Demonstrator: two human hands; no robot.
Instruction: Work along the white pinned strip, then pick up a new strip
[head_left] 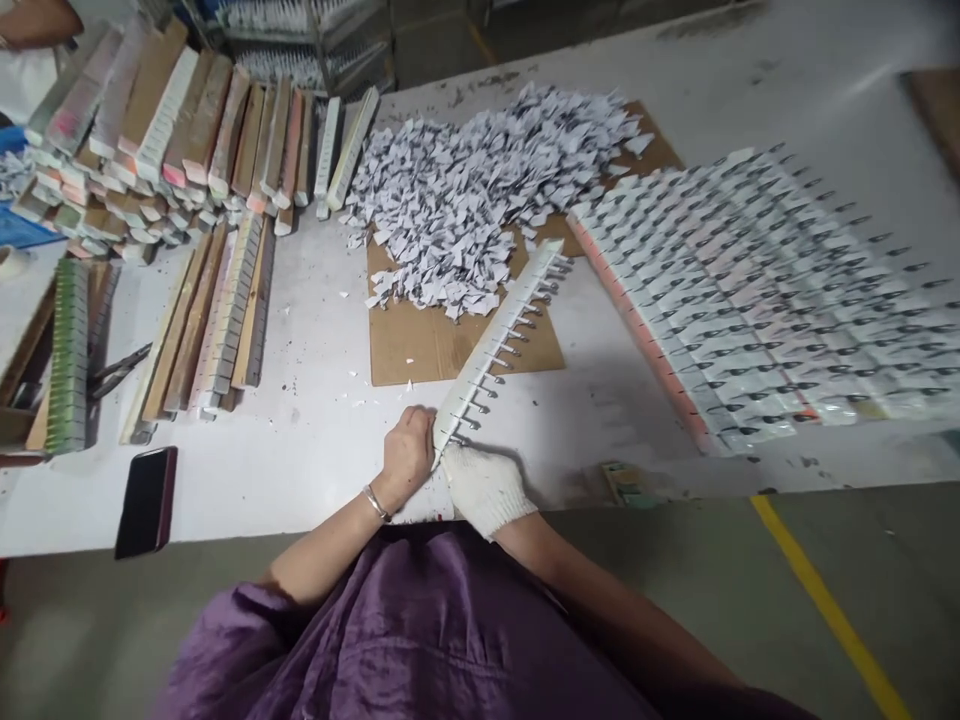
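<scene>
A long white strip (501, 332) carrying a row of small metal-tipped pieces lies slanted across the white table (300, 460), its far end over a brown cardboard sheet (420, 340). My bare left hand (406, 458), with a bracelet at the wrist, is closed on the strip's near end. My right hand (482, 487), in a white knit glove, is closed on the same end, touching the left hand. Behind the strip sits a large heap of small white paper pieces (480, 190).
Many rows of filled strips (780, 300) cover the table on the right. Stacks of long bars (165, 130) and more bars (217, 310) lie at left, with a green-sided stack (67, 350). A dark phone (147, 500) rests near the front edge. Yellow floor line (825, 600) at right.
</scene>
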